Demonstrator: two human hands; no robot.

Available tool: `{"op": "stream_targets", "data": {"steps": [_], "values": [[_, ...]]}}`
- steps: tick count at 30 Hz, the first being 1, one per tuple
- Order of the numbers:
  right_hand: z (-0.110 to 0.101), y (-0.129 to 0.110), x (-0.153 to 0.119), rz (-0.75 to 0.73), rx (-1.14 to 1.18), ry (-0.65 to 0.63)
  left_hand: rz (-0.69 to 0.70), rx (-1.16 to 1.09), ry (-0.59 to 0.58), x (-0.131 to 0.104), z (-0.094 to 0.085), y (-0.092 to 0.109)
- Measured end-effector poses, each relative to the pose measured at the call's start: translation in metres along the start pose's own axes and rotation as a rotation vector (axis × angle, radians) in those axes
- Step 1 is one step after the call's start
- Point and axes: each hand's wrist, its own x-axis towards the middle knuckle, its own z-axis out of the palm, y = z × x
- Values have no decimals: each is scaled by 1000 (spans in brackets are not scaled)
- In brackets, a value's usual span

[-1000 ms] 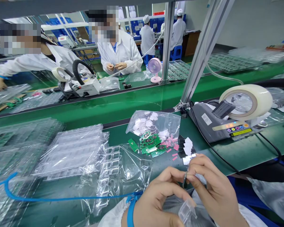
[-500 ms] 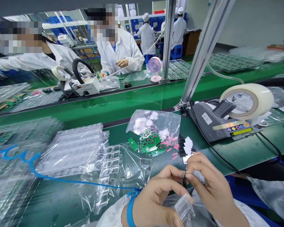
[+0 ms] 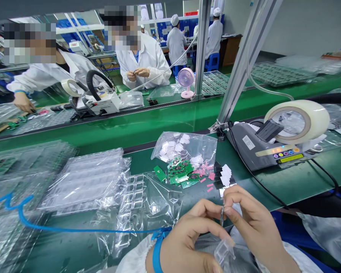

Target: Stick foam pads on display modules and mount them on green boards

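Low in front of me, my left hand (image 3: pixel 191 231) is closed around a small clear plastic holder (image 3: pixel 224 251). A fingertip of the same hand also touches a small circuit board (image 3: pixel 222 216), seen edge-on and partly hidden by fingers. My right hand (image 3: pixel 251 223) pinches that board from the other side. A blue wrist strap (image 3: pixel 157 252) with a blue cord circles my left wrist. Just beyond my hands lie a pile of green circuit boards (image 3: pixel 179 172), pink strips (image 3: pixel 210 185) and overlapping white and black pieces (image 3: pixel 226 176).
A bag of white pieces (image 3: pixel 170 146) lies behind the boards. On the left are stacked clear trays (image 3: pixel 85 178) and a clear plastic strip (image 3: pixel 135 193). A tape dispenser (image 3: pixel 247 148) stands at right, beside a metal post (image 3: pixel 244 64). Co-workers (image 3: pixel 143 57) sit across the bench.
The board between my fingers has turned slightly, and the clear holder has shifted a little right and down. Across the bench, one co-worker's hands came together; another's arm drew in toward the bench.
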Motion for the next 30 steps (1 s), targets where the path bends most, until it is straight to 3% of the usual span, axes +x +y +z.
{"op": "stream_targets", "data": {"steps": [12,17,21,26,28,30], "values": [[1,-3,2,-92,-176,0,-22,47,20,-2,-1,-2],[5,6,2,-137,-243,0,-22,-1,13,-2,-2,-6],[7,9,-3,-167,-276,5,-84,-224,84,-1,2,-8],[-9,-9,-20,-189,-315,23,-218,-720,190,2,6,-10],[-17,-2,-25,-136,-315,44,-225,-838,218,2,4,-10],[-22,24,-27,-54,-399,10,-216,-891,223,3,2,-11]]}}
